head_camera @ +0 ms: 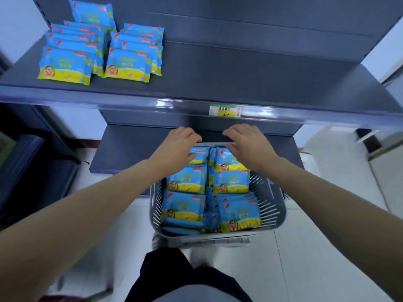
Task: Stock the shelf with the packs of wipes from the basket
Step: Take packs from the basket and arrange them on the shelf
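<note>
Packs of wipes point(187, 182) fill the basket point(268, 205) on the floor; 2 rows of stocked packs point(67, 66) sit far left on the shelf point(239, 79). Left hand point(178, 144) and right hand point(248, 142) reach palm-down over the far packs, each grip loosely curled, pinching nothing.

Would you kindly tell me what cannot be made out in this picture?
All in the head view:
Price label: writing too small and blurred to read.
Far packs in the basket: partly covered by the left hand and right hand; whether either grips a pack is unclear.
How many packs lie deeper: hidden under the top packs.
</note>
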